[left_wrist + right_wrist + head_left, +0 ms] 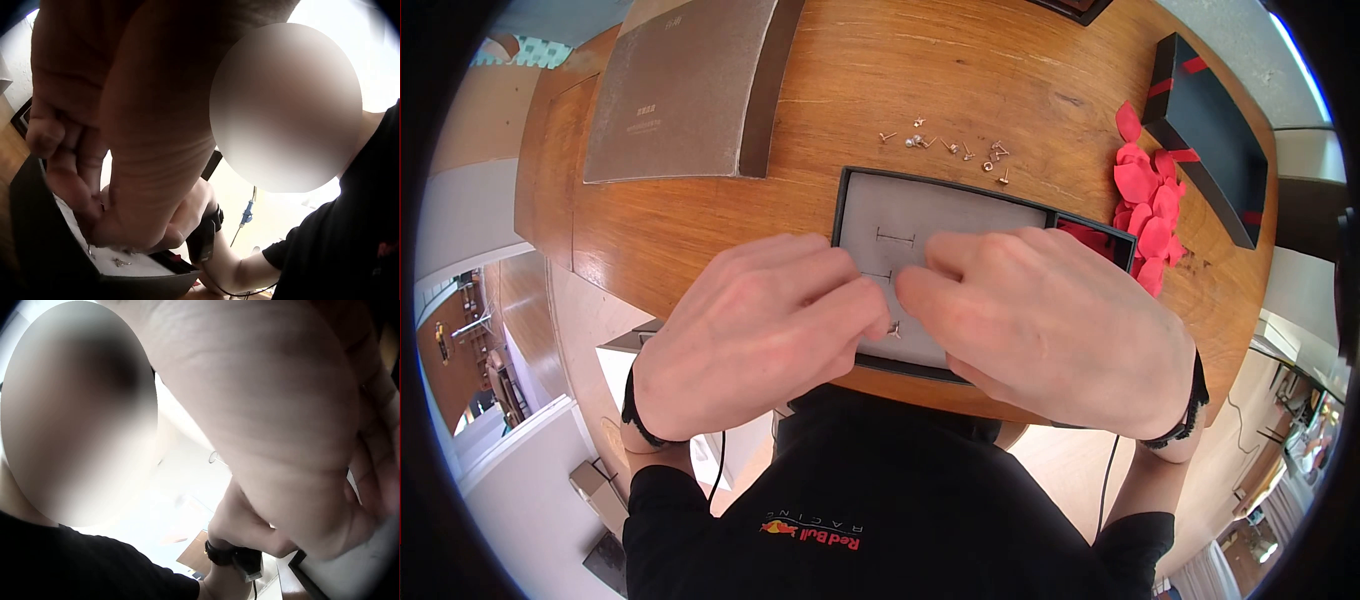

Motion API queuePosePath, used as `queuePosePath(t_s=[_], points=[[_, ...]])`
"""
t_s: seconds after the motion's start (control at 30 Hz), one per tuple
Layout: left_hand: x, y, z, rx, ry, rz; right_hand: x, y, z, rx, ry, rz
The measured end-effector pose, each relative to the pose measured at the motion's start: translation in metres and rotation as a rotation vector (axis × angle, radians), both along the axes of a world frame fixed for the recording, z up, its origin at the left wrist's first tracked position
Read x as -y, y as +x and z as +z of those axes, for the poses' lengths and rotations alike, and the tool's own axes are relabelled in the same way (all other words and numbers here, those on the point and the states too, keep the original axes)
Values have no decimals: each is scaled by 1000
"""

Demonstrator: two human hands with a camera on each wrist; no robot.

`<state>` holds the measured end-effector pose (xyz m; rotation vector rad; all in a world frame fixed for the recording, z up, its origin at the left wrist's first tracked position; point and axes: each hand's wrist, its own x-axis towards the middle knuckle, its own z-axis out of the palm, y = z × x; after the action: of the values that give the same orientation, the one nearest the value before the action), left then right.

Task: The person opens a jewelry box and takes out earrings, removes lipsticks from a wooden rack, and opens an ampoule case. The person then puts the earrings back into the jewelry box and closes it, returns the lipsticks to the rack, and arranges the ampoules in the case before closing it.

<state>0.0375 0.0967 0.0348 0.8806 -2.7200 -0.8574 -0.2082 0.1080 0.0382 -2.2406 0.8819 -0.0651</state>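
Note:
A black jewelry box [840,210] with a pale grey padded insert [970,205] sits at the table's near edge. Short slits [896,238] mark the pad. Over its left part, my left hand [770,320] bends its fingers down, thumb and fingertips close together in the left wrist view. From the other side my right hand [1040,310] reaches in with curled fingers, its fingertips near the left ones. An earring [894,329] shows on the pad beside the left fingertips, and the left wrist view shows an earring [122,262] there too. What the fingertips hold is hidden.
Several small stud earrings [953,147] lie loose on the wooden table [880,60] beyond the box. Red petals [1135,180] pile up at the right, partly beside a black lid [1210,140] with red ribbon. A large brown box [680,90] stands at the far left.

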Motion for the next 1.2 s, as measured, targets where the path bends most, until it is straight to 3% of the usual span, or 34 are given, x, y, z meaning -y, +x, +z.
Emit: queuePosePath(t_s=[0.13,0.27,0.7,1.2], points=[[3,1,-2,-53,17,25,0,1,-7,81,-63,15],[4,4,-5,-132,11,76,-2,3,-8,111,22,-7],[4,5,-17,-99,-90,53,-10,9,-7,49,-72,41],[4,4,-14,-17,38,119,-10,11,-9,43,-62,4]])
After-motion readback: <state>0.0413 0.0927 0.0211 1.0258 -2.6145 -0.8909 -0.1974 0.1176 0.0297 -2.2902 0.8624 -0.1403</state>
